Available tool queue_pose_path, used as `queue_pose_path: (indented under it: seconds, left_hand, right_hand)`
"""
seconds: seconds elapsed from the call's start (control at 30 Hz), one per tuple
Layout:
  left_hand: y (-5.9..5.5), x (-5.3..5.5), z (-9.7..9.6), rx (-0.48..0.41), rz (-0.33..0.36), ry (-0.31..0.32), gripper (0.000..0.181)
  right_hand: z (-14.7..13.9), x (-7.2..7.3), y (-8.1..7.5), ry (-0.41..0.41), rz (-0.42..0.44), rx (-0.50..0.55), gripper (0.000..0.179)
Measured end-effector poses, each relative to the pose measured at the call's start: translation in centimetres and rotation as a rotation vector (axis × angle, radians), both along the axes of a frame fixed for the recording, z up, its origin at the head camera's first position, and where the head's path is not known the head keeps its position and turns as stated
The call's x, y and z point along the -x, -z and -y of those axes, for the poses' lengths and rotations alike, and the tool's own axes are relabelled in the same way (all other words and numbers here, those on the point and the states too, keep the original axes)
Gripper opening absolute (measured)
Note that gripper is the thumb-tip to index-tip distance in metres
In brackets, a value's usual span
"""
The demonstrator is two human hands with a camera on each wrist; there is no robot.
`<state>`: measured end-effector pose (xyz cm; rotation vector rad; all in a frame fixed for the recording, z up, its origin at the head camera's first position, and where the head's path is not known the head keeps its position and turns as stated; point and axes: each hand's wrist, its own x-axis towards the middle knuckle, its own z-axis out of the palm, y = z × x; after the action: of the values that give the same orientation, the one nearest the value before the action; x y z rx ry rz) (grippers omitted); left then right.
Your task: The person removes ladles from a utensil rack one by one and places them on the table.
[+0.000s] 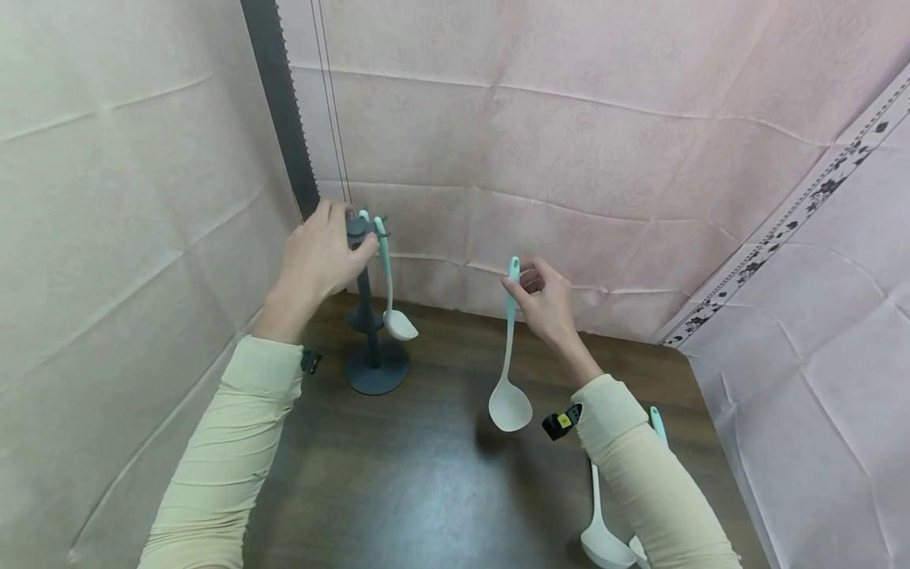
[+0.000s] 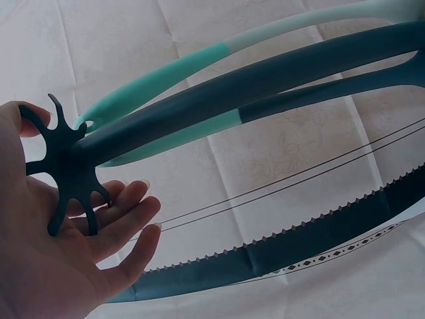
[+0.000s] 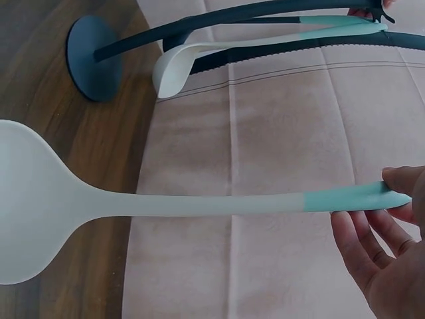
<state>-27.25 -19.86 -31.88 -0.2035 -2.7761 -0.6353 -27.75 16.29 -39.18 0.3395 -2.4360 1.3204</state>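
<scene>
My left hand (image 1: pixel 320 249) holds the hooked top of a dark blue utensil stand (image 2: pixel 63 159), thumb on one side and fingers on the other. A white ladle (image 1: pixel 400 324) with a mint-green handle hangs from the stand's right side. Behind the pole hangs a dark-headed utensil with a mint handle (image 2: pixel 179 139); its head is partly hidden. To the right, my right hand (image 1: pixel 547 300) pinches the mint handle end of another white ladle (image 3: pixel 199 204). This ladle hangs bowl down above the table, apart from the stand.
On the dark wooden table (image 1: pixel 398 474), a white ladle (image 1: pixel 603 544) lies at the front right. Beside it another mint-handled utensil (image 1: pixel 657 423) is mostly covered by my right sleeve. Pale cloth (image 1: pixel 569 158) hangs behind and on both sides. The stand's round base (image 1: pixel 377 375) rests at back left.
</scene>
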Motion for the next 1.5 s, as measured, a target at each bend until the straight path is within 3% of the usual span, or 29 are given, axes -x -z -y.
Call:
queue_pose_path:
  seconds: [0.87,1.5]
  left_hand:
    - [0.0,0.0,0.0,-0.019,0.011,-0.001,0.080]
    - [-0.1,-0.1,-0.1,-0.018,0.008,-0.001,0.079]
  right_hand:
    - [-2.3,0.0,1.4,0.043,0.015,0.028,0.023]
    - [-5.3,0.5,4.2,0.084,0.142,0.083,0.024]
